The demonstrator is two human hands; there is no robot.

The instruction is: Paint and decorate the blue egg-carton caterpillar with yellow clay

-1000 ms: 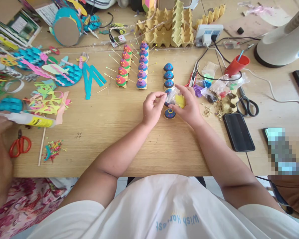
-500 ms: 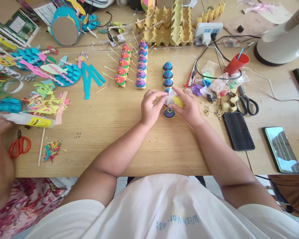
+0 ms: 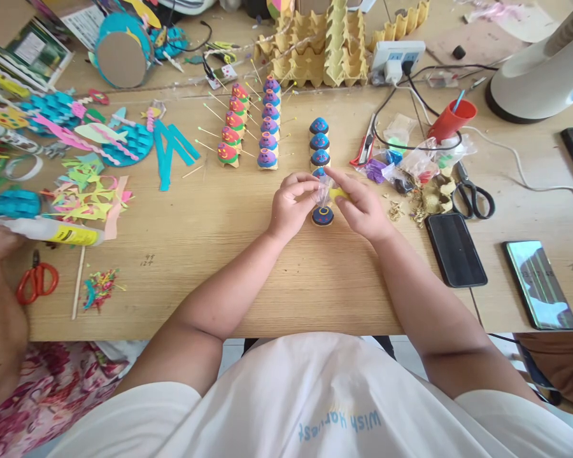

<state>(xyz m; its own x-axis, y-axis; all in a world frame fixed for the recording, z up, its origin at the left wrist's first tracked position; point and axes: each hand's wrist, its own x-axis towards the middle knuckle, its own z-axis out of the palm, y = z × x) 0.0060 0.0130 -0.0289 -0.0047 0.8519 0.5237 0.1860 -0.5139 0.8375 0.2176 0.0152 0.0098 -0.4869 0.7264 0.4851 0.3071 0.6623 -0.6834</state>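
Pinched in my left hand (image 3: 293,200) is a clear plastic bag (image 3: 323,191). My right hand (image 3: 360,203) is closed around yellow clay (image 3: 337,193) at the bag's other side; whether the clay is inside the plastic is hard to tell. Just below my fingers sits the front blue caterpillar segment (image 3: 323,216), with a yellow ring and red dots on it. Behind, further blue egg-carton segments (image 3: 319,141) run away from me in a row, partly hidden by my hands. To the left stand a purple caterpillar (image 3: 268,141) and a red one (image 3: 230,135), both with pins stuck in their sides.
Right of my hands lie a red utility knife (image 3: 365,145), bags of coloured clay (image 3: 376,170), black scissors (image 3: 475,194) and a phone (image 3: 456,250). A red cup (image 3: 453,121) stands behind them. At far left, a co-worker's hand (image 3: 0,238) is by a glue bottle (image 3: 60,230).
My right fingers have curled in around the yellow clay, which now shows less. The plastic bag has shifted slightly, and the front segment's yellow ring is more visible.
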